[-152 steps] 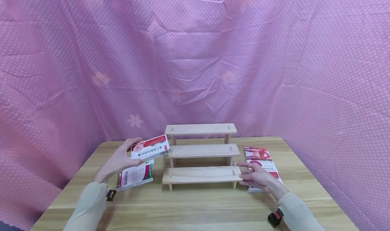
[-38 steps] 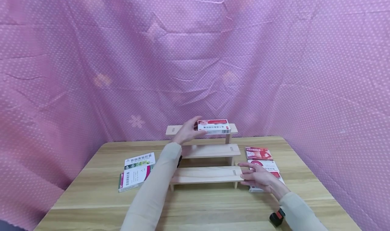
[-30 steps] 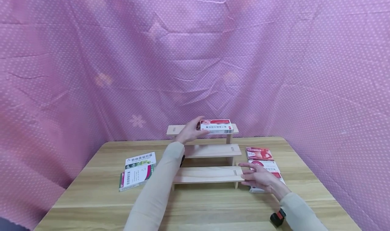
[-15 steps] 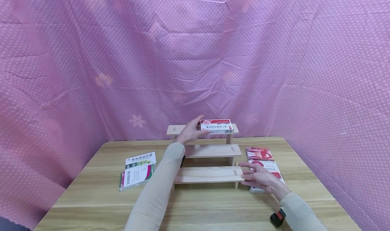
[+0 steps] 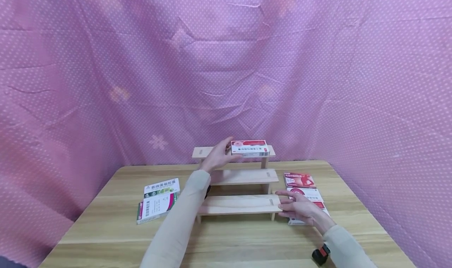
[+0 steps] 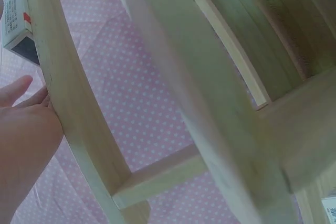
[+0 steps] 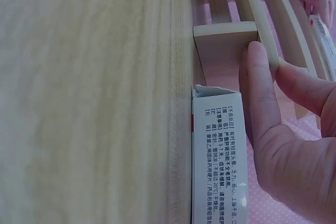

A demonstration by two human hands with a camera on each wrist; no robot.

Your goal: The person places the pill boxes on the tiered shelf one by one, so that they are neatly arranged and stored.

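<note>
A white-and-red medicine box (image 5: 250, 148) lies flat on the right part of the top board of a three-step wooden display stand (image 5: 240, 203). My left hand (image 5: 217, 155) holds the box's left end, thumb at the front and fingers behind; the left wrist view shows the box's end (image 6: 23, 45) over the board's edge. At the bottom board's right end, my right hand (image 5: 300, 208) grips the stand. In the right wrist view its thumb and a finger (image 7: 262, 87) pinch the board beside a leg.
Left of the stand lie a white-and-green box (image 5: 162, 186) and a white box with magenta and green (image 5: 157, 206). On the right lie a red box (image 5: 299, 180) and white-and-red boxes (image 5: 312, 194), partly behind my right hand. A pink dotted cloth (image 5: 226, 83) surrounds the wooden table (image 5: 226, 240).
Since the oldest frame, my left hand has carried the white-and-red medicine box from the left up onto the top board. It shifted slightly right there, then stayed. My right hand has kept its place.
</note>
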